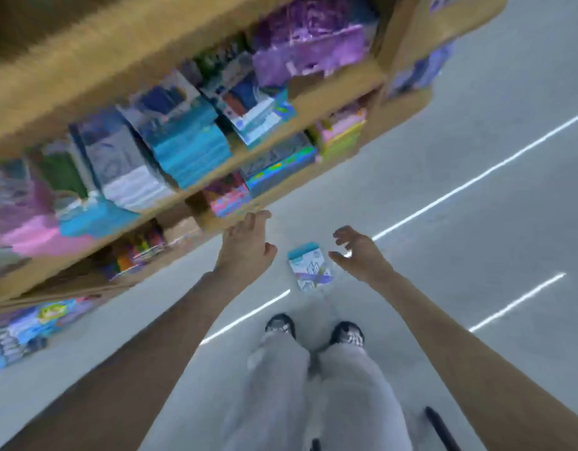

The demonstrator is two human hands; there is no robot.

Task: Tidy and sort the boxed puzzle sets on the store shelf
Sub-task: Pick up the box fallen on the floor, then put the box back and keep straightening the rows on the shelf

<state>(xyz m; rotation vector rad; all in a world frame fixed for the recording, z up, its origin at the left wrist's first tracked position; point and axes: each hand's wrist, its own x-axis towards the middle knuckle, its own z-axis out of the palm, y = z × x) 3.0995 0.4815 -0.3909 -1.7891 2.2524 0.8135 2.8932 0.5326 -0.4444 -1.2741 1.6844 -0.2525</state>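
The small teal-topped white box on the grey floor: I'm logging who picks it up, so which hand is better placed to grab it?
Probably the right hand: its curled fingers are spread open right beside the small teal-topped white box on the grey floor. The left hand points toward the wooden shelf, farther from it.

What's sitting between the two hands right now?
In the head view, one small boxed puzzle set lies on the floor between left hand and right hand, untouched.

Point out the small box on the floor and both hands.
small box [309,271], head view: middle of its printed face.
left hand [247,244], head view: back of the hand.
right hand [359,255], head view: middle of the hand.
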